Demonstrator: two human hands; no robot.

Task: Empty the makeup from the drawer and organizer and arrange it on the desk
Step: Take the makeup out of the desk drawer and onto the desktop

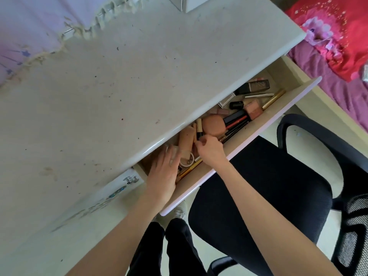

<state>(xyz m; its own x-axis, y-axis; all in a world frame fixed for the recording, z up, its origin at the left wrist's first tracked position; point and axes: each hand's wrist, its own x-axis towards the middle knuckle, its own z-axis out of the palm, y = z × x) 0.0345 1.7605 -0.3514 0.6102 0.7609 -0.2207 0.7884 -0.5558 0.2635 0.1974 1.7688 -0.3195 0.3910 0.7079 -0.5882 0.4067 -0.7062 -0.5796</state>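
The open drawer (258,127) under the white desk (119,86) holds several makeup items: a peach compact (214,124), a dark foundation bottle (253,87), pencils (237,126) and a blush palette (253,110). My right hand (210,149) reaches into the drawer and pinches a slim black and gold tube (199,130) at its lower end. At the drawer's left end my left hand (163,172) lies with straight fingers over a clear case (175,154), next to a round white jar (188,161) and a beige tube (186,139).
A black mesh office chair (268,196) stands right in front of the drawer. A bed with purple and red bedding (338,46) lies to the right. A closed drawer with a metal handle (130,179) sits left of the open one. My legs (169,250) are below.
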